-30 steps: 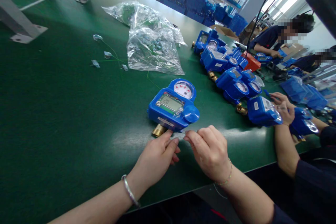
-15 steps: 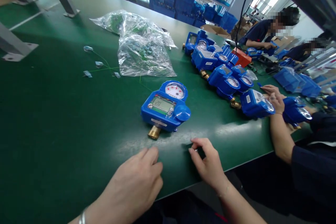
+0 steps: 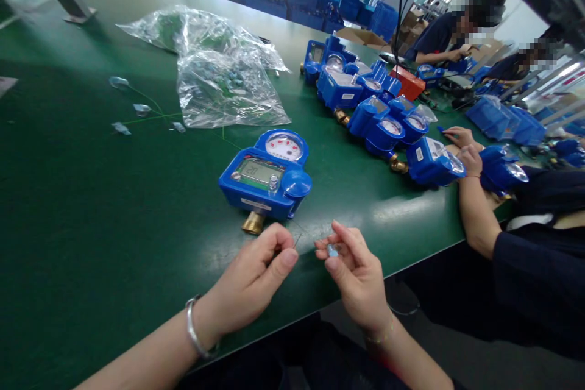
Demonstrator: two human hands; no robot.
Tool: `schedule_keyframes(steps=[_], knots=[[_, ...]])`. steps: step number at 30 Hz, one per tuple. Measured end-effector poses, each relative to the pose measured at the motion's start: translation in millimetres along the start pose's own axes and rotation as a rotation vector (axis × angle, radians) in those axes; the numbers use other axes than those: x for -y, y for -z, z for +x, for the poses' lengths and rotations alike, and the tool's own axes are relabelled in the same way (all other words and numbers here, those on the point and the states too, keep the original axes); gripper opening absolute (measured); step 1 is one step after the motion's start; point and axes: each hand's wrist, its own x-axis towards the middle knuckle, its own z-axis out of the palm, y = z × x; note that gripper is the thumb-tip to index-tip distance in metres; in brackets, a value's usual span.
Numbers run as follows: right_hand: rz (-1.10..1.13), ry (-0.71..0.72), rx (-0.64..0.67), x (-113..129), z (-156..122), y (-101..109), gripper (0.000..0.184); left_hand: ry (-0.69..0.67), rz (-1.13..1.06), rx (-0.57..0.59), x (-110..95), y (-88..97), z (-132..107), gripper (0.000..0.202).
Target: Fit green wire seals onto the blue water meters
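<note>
My left hand (image 3: 256, 277) pinches a thin wire (image 3: 297, 240) that sticks out past thumb and forefinger. Between the fingers of my right hand (image 3: 359, 277) is a small clear-and-blue plastic seal (image 3: 333, 250). A faint strand of wire seems to run between the hands; whether it joins the seal I cannot tell. Just beyond them, on the green table, lies a blue water meter (image 3: 267, 180) with a display, a round dial and a brass threaded end (image 3: 253, 223) towards me. Neither hand touches the meter.
Loose seals (image 3: 141, 109) with green wires lie at the left, beside a clear plastic bag (image 3: 228, 85) of more seals. Several blue meters (image 3: 384, 125) stand at the right, near a co-worker's hand (image 3: 470, 158). A red box (image 3: 408, 83) sits behind them.
My left hand has turned, thumb side up, and a wire now shows at its fingertips. My right hand has turned palm up, showing the seal. The view has shifted slightly.
</note>
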Motion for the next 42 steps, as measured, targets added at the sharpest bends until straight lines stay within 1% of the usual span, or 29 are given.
schedule_keyframes(steps=[2, 4, 8, 12, 17, 22, 30, 37, 42], knots=[[0.074, -0.005, -0.007, -3, 1, -2, 0.043, 0.041, 0.071, -0.024, -1, -4.3, -2, 0.014], [0.101, -0.009, -0.005, -8, 3, -2, 0.044, 0.015, 0.134, -0.016, -3, -6.1, -3, 0.011], [0.05, -0.013, 0.005, -14, 4, 0, 0.045, -0.081, 0.196, -0.006, -7, -4.1, -2, 0.013], [0.004, -0.001, -0.002, -14, 3, 1, 0.047, -0.056, 0.23, -0.025, -6, -2.4, -1, 0.017], [-0.084, 0.086, -0.013, -12, 5, -4, 0.052, -0.043, 0.244, -0.06, -2, -2.6, 1, 0.019], [-0.139, 0.14, 0.028, -14, 5, -5, 0.054, -0.02, 0.234, -0.076, 1, -0.7, -1, 0.019], [-0.284, 0.225, 0.027, -18, 4, -4, 0.056, -0.02, 0.223, -0.07, 0, 0.6, -1, 0.019], [-0.313, 0.259, 0.022, -20, 1, -4, 0.058, -0.022, 0.24, -0.084, 0, -0.8, -1, 0.02], [-0.261, 0.217, 0.002, -19, 0, -6, 0.056, -0.034, 0.218, -0.072, 2, -1.2, -2, 0.019]])
